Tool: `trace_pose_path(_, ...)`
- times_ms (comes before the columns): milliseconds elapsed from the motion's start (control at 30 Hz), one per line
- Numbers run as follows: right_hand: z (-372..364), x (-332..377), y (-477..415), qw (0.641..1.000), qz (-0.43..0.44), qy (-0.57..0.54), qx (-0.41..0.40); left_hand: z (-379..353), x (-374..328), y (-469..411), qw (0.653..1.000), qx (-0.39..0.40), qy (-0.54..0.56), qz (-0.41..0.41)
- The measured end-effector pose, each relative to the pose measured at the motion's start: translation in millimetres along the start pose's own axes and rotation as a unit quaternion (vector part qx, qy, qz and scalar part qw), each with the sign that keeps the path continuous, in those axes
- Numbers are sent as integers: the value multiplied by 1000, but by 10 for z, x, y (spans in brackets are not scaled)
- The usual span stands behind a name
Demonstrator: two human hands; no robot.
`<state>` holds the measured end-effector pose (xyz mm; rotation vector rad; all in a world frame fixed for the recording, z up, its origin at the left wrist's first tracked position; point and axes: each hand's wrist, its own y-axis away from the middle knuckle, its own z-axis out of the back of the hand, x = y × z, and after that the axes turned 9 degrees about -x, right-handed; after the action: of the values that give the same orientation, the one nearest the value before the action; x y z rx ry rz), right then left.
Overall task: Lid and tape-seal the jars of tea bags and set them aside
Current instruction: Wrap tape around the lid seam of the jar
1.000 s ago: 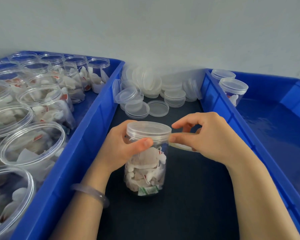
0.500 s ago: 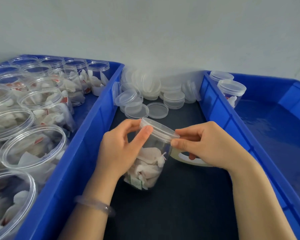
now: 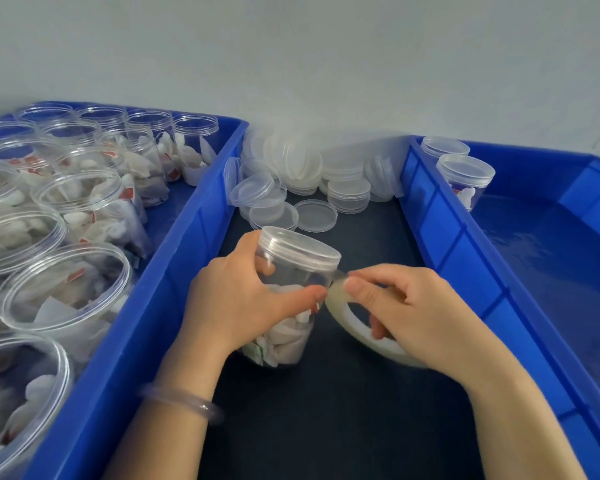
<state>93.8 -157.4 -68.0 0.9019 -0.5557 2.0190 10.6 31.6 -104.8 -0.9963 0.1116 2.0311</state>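
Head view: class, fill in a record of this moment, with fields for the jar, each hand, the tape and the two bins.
Jar: clear, holds tea bags, lid on, tilted
Left hand: grips the jar's side
Right hand: holds the tape roll beside the jar
Tape: strip runs from roll to jar below lid
Left bin: open jars of tea bags
Right bin: two lidded jars at the far end
Between bins: loose lids piled at the back

I read the jar (image 3: 293,275) as clear glossy plastic, its lid (image 3: 302,245) as cloudier smooth plastic, its tea bags (image 3: 284,341) as matt white paper. Right of the jar, the tape roll (image 3: 352,327) looks glossy and translucent; beneath the jar, the mat (image 3: 326,410) is dark and matt.
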Motion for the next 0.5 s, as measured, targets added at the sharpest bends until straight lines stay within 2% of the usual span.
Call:
trace_pose_path(67, -37, 10, 17, 997, 23, 3, -71, 4, 16, -18, 999, 5, 31, 10)
trace_pose_path(133, -50, 52, 3, 995, 16, 32, -90, 6, 31, -12, 998, 2, 55, 13)
trace_pose_path(300, -39, 112, -101, 994, -9, 89, -58, 7, 72, -5, 994, -5, 111, 10)
trace_pose_path(500, -66, 79, -257, 993, 24, 105, -37, -66, 125, -22, 981, 8, 192, 9)
